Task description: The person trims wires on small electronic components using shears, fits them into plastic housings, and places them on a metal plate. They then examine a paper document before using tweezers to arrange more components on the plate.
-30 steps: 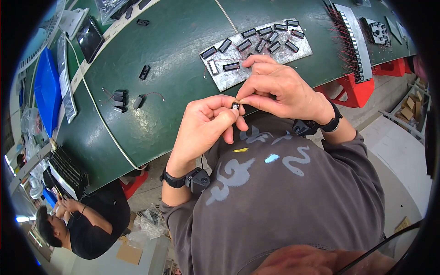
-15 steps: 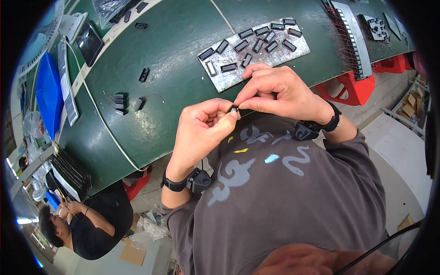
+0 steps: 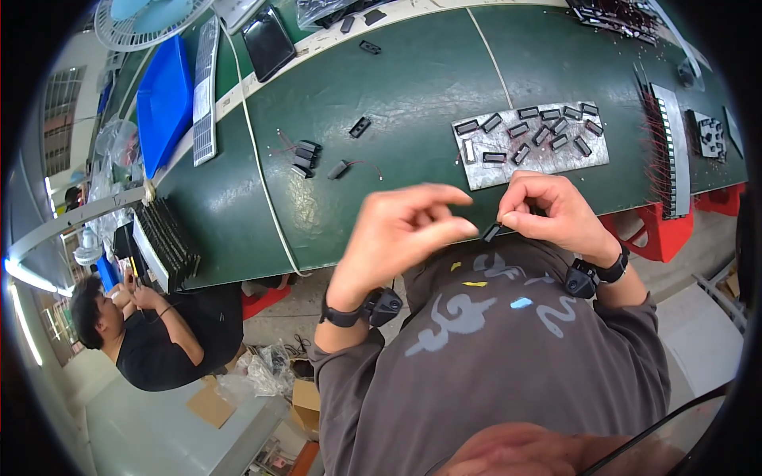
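The right hand [image 3: 556,210] has its thumb and first finger pressed together on a small black part [image 3: 492,232], which hangs tilted below their tips; whether they grip its body or a wire on it, I cannot tell. The part is between the two hands, near the front edge of the green bench [image 3: 429,119] and just before the dark grey shirt [image 3: 508,365] of the person. The left hand [image 3: 401,230] holds nothing that can be seen: its thumb and first finger stand apart, pointing toward the part without touching it, and its other fingers are curled and a little blurred. Beyond the right hand, a metal plate [image 3: 479,176] lies on the bench and carries many black rectangular modules [image 3: 521,154], set at various angles, and near its left edge a piece with a white face [image 3: 468,151]. To the left on the bench, a small group of black pieces [image 3: 304,155] with thin red wires lies near a single wired piece [image 3: 340,169]. A flat black piece [image 3: 360,127] rests a little farther away. At the right side, a long strip [image 3: 673,151] shows a row of pale cells and many red wires along its left edge.
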The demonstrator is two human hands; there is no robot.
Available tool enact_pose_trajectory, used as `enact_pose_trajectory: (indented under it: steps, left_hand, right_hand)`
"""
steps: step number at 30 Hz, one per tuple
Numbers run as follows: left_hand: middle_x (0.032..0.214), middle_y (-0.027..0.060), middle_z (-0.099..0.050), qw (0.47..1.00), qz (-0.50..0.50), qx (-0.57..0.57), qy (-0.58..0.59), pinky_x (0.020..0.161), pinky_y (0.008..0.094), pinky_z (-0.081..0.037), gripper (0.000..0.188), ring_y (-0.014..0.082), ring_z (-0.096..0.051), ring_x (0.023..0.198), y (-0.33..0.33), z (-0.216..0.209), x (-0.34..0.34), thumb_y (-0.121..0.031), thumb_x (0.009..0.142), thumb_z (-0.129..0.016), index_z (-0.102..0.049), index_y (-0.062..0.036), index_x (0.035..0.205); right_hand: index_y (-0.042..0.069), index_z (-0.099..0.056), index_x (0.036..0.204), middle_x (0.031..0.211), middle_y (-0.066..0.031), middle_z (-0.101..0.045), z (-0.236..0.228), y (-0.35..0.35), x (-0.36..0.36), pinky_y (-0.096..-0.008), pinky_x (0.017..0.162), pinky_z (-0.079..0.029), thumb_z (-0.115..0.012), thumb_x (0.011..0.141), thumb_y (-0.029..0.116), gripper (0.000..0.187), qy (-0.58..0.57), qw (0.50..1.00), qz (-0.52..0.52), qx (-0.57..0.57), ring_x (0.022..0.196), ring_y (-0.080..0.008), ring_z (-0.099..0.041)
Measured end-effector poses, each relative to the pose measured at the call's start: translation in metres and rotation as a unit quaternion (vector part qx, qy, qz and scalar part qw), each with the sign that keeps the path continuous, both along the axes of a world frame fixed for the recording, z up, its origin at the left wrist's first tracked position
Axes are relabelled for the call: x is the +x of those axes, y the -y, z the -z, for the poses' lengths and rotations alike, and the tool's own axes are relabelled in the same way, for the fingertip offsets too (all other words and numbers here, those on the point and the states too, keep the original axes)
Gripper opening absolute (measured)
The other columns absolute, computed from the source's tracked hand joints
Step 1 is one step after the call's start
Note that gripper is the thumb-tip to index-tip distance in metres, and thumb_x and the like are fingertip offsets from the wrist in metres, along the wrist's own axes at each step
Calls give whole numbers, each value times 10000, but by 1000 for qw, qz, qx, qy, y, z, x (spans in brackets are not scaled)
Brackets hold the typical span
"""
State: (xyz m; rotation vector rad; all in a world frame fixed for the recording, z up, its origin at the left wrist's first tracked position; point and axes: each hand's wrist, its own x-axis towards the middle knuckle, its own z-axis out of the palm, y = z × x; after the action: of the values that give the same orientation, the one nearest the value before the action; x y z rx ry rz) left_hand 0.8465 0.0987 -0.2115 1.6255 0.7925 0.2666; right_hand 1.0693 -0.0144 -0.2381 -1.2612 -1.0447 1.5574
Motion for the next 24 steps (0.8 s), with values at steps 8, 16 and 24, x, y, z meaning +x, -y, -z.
enact_pose_trajectory:
  steps: [8,16,24]
  left_hand:
    - [825,67,-671,844,-119,483,-202,640,323,-486,124,225,-602,683,-72,7,-15,-146,844,-715,-731,-56,927]
    - [866,75,-670,812,-50,542,-213,722,375,-496,93,265,-608,783,-77,11,-3,-122,851,-699,-697,-58,919]
    - [887,71,-663,842,-96,494,-192,703,365,-498,73,257,-606,791,-37,17,7,-105,857,-696,-657,-61,900]
  right_hand:
    - [18,-612,894,949,-37,-517,-1,-4,5,-243,662,-448,-636,914,109,96,-119,990,81,-10,793,-91,-496]
    - [34,-590,934,1033,-55,-524,-2,-11,7,-274,697,-516,-618,943,158,128,-165,974,153,11,858,-116,-531]
    - [29,-605,1037,1156,-75,-565,-6,-21,3,-284,750,-555,-586,972,183,169,-234,951,200,17,1004,-121,-575]
